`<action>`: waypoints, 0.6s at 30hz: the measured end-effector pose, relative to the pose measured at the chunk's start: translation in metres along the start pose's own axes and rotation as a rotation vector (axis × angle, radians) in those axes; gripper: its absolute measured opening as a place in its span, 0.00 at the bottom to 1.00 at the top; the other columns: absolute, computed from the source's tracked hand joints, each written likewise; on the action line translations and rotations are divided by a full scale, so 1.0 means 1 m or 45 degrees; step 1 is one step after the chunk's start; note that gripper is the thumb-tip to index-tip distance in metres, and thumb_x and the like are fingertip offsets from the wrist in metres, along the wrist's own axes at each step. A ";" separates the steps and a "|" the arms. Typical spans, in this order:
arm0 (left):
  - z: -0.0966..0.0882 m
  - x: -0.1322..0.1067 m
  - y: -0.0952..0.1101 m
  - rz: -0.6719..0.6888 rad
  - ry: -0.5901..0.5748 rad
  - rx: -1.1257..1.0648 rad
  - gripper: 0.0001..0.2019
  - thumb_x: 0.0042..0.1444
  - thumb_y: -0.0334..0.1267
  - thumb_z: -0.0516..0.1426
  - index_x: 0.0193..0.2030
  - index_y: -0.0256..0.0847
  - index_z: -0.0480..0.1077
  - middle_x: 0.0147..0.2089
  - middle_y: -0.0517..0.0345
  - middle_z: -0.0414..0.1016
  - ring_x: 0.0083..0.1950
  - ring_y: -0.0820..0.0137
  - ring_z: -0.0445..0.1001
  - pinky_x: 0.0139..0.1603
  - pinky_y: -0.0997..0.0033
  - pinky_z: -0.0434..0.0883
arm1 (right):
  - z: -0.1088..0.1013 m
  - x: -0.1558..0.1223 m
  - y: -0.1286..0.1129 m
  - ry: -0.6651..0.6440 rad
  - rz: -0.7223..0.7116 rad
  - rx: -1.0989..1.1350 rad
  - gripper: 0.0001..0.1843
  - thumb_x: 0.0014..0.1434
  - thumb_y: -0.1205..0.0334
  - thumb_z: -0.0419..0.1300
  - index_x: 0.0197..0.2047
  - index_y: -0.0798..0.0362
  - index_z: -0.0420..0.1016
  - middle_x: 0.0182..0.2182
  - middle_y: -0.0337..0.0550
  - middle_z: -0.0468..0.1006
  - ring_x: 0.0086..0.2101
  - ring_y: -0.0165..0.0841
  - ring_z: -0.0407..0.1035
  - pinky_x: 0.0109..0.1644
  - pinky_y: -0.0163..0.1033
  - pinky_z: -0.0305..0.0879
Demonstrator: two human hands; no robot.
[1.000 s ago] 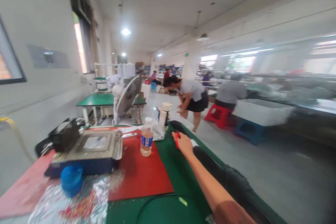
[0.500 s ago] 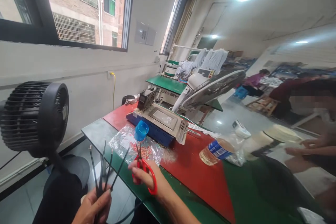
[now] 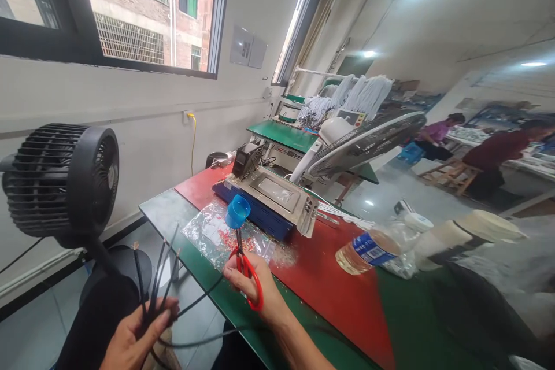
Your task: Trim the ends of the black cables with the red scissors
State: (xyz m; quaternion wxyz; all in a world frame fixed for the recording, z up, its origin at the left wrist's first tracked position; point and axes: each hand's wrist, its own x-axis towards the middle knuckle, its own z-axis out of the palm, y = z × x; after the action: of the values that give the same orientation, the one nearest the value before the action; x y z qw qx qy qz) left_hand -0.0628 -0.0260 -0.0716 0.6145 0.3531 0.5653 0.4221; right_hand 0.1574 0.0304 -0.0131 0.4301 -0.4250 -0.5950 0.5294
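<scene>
My left hand (image 3: 137, 335) is closed round a bunch of thin black cables (image 3: 152, 283) whose cut ends fan upward. One cable runs from it to the right, toward my right hand (image 3: 255, 295). That hand grips red-handled scissors (image 3: 246, 269) with the blades pointing up, just over the near edge of the table (image 3: 390, 318). Behind the scissors lie a blue cup (image 3: 237, 211) and a clear plastic bag of small red pieces (image 3: 225, 237).
A blue and metal machine (image 3: 271, 199) sits on the red mat (image 3: 342, 295). A water bottle (image 3: 368, 248) and a white flask (image 3: 468, 234) lie to the right. A black fan (image 3: 60, 185) stands at left, a white fan (image 3: 364, 141) behind. Other people work at far right.
The view swung from the room to the table's near end. My right hand came back with the scissors, my left came into view with the cables. The hands have drawn slightly closer since.
</scene>
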 end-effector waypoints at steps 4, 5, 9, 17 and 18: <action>-0.008 0.008 0.016 0.138 -0.186 0.218 0.26 0.51 0.49 0.54 0.49 0.30 0.60 0.48 0.45 0.65 0.50 0.67 0.64 0.51 0.78 0.61 | 0.002 -0.002 0.006 -0.082 -0.042 -0.067 0.17 0.52 0.53 0.58 0.28 0.62 0.64 0.20 0.40 0.59 0.22 0.26 0.52 0.24 0.32 0.47; -0.005 0.008 0.020 0.222 -0.211 0.310 0.24 0.53 0.50 0.52 0.49 0.31 0.61 0.48 0.46 0.65 0.50 0.67 0.64 0.51 0.77 0.61 | 0.004 -0.002 0.009 -0.096 -0.042 -0.072 0.16 0.52 0.54 0.58 0.28 0.62 0.64 0.20 0.40 0.58 0.22 0.25 0.51 0.24 0.32 0.46; 0.020 0.005 0.035 0.253 -0.386 0.301 0.22 0.56 0.48 0.50 0.48 0.30 0.61 0.44 0.46 0.66 0.45 0.68 0.66 0.46 0.74 0.63 | 0.017 -0.005 0.018 -0.114 -0.044 -0.056 0.13 0.50 0.59 0.60 0.28 0.62 0.65 0.20 0.39 0.60 0.22 0.24 0.51 0.24 0.30 0.46; 0.047 -0.002 0.032 -0.320 -0.456 -0.386 0.18 0.52 0.43 0.55 0.39 0.28 0.57 0.27 0.58 0.58 0.22 0.83 0.53 0.22 0.81 0.49 | 0.023 -0.010 0.021 -0.174 -0.113 -0.075 0.09 0.49 0.62 0.62 0.32 0.58 0.69 0.22 0.38 0.61 0.23 0.25 0.53 0.25 0.31 0.48; 0.046 -0.002 0.030 -0.305 -0.437 -0.382 0.18 0.52 0.44 0.55 0.37 0.28 0.58 0.25 0.59 0.56 0.21 0.84 0.50 0.22 0.80 0.46 | 0.022 -0.010 0.021 -0.186 -0.149 -0.126 0.08 0.49 0.63 0.62 0.33 0.57 0.70 0.22 0.37 0.61 0.23 0.25 0.53 0.26 0.31 0.48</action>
State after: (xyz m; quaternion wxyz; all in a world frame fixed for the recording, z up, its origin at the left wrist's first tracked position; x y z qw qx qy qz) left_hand -0.0202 -0.0144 -0.0385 0.7926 0.2549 0.4215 0.3594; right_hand 0.1396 0.0169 -0.0357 0.3943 -0.3705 -0.6740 0.5030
